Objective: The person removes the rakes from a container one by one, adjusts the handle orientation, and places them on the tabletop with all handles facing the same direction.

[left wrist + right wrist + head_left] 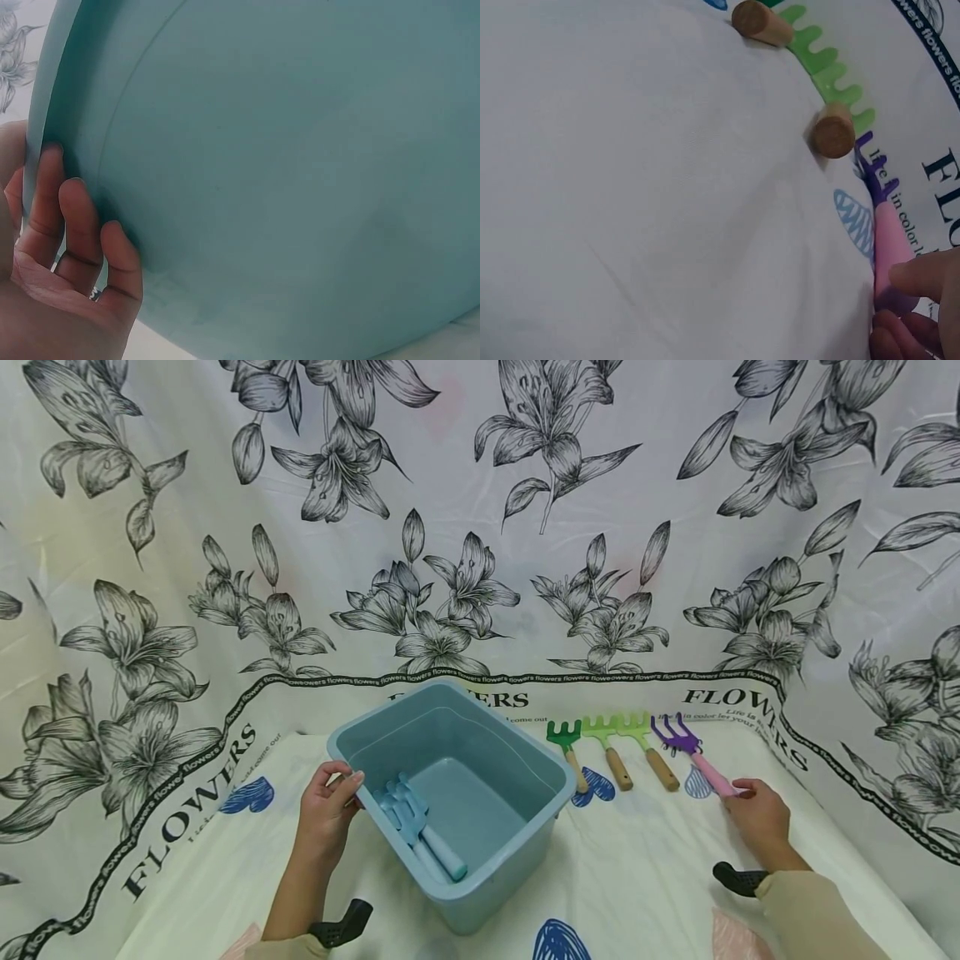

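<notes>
My left hand (327, 802) grips the left rim of a blue-grey plastic basin (491, 893), which is tilted toward me. In the left wrist view, the fingers (79, 225) lie against the basin's outer wall, below its rim. Several blue hand rakes (411, 822) lie together inside, along the basin's left side. Off to the right, my right hand (761, 822) pinches the handle end of a hand rake (705, 764) with purple tines and a pink handle. The right wrist view shows thumb and fingers around the pink handle (891, 244), with the tines pointing away.
Left of the purple rake lie a dark green hand rake (572, 756) and two light green ones, a nearer (648, 752) and a farther left (611, 756), all wooden-handled. A pale printed cloth (637, 877) covers the table. Behind it hangs a flowered curtain (525, 585).
</notes>
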`<state>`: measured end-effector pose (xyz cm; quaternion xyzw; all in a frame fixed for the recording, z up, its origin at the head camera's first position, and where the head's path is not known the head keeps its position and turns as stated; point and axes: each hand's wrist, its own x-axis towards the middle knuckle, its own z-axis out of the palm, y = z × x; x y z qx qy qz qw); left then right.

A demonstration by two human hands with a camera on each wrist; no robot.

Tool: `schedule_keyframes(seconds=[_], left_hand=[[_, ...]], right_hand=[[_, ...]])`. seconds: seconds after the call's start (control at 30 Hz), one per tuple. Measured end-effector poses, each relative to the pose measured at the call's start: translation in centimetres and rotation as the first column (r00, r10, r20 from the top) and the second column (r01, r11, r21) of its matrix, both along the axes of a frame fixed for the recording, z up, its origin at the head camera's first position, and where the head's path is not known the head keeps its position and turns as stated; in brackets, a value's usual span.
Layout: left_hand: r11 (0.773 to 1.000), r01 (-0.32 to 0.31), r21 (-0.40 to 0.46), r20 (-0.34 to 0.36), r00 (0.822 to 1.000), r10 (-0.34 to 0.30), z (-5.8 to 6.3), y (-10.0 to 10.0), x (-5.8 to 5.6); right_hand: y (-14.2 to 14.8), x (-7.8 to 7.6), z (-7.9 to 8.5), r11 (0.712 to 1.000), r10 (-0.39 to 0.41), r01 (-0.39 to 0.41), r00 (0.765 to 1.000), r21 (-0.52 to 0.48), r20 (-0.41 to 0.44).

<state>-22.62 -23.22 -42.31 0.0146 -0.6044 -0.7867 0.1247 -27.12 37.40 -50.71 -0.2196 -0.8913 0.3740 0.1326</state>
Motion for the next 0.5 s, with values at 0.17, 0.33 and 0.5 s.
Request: schedule_keyframes(seconds=[0.17, 0.33, 0.5], left_hand=[[1.000, 0.001, 0.006, -0.009, 1.000, -0.001, -0.1, 0.0, -0.1], [1.000, -0.006, 0.007, 0.011, 1.000, 0.006, 0.0, 0.0, -0.1], [1.000, -0.013, 0.008, 0.029, 0.999, 0.013, 0.0, 0.0, -0.1]], right_hand=[[0.2, 0.2, 0.5, 1.000, 0.006, -0.005, 1.000, -0.017, 0.024], [-0.1, 0.5, 1.3, 0.998, -0.013, 0.015, 0.999, -0.054, 0.040], [-0.9, 0.6, 2.7, 0.996, -0.033, 0.035, 0.999, -0.082, 0.030]])
